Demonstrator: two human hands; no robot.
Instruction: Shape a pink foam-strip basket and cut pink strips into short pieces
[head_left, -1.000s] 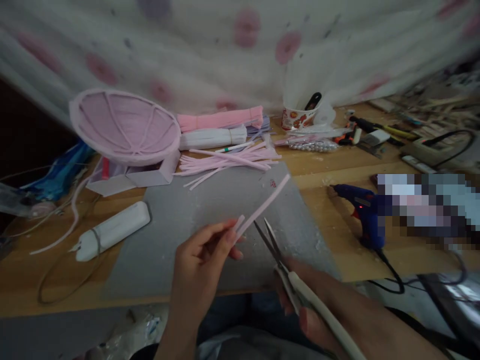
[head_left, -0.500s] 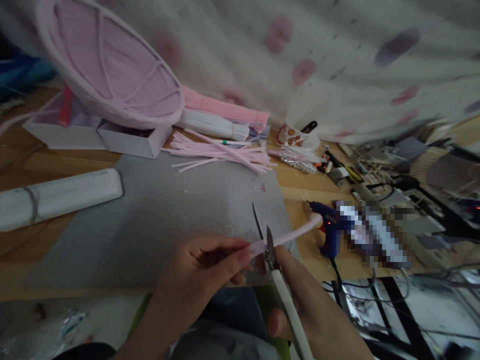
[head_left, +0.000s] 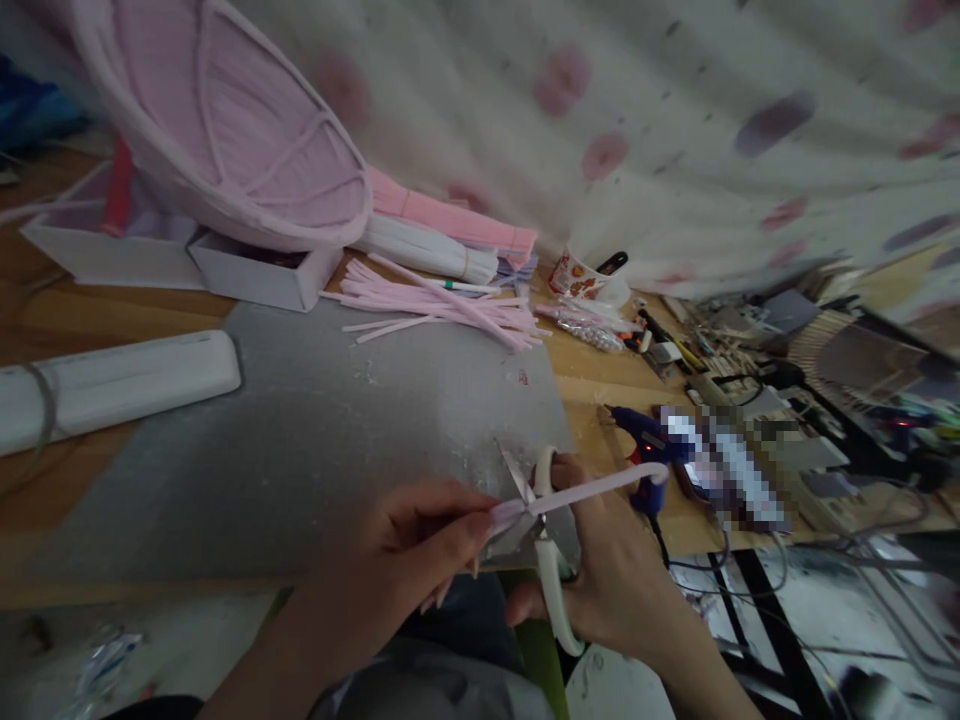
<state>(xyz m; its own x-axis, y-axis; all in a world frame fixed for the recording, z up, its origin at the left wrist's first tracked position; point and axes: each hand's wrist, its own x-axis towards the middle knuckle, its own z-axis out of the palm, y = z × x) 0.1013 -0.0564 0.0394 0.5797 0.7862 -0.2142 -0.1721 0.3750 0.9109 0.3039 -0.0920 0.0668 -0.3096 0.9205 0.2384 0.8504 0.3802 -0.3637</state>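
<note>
At lower centre, the person's left hand [head_left: 420, 545] has its fingers closed on a pale pink strip [head_left: 600, 488], which extends rightward beyond them, seemingly between scissors [head_left: 551, 590] gripped in the right hand [head_left: 619, 560].

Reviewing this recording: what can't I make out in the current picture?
In the head view:
- Pink strip: held end, hidden by the left hand's fingers.
- Pink bowl-shaped piece: top, cut off by the upper edge.
- White case: one end, cut off by the left edge.
- Red mark: too small to read.
- Object beside the glue gun: masked by pixel blocks.
</note>
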